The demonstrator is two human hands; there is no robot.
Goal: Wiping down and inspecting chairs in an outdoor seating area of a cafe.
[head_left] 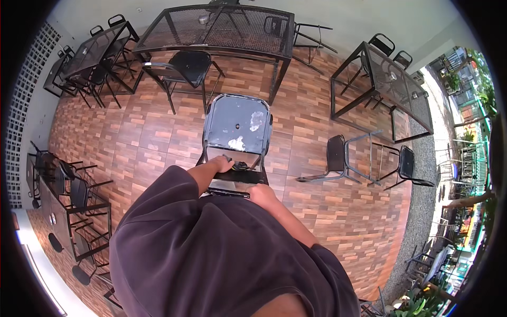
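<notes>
Head view: a worn black chair (227,124) stands on the tiled floor (317,227), directly before the person. Right hand (264,196) appears clenched around its near backrest frame; left hand (224,164) is at a small dark object (241,166) by the seat, grip unclear. Judged step: handling the chair; next move calls for a steady right-hand hold.
</notes>
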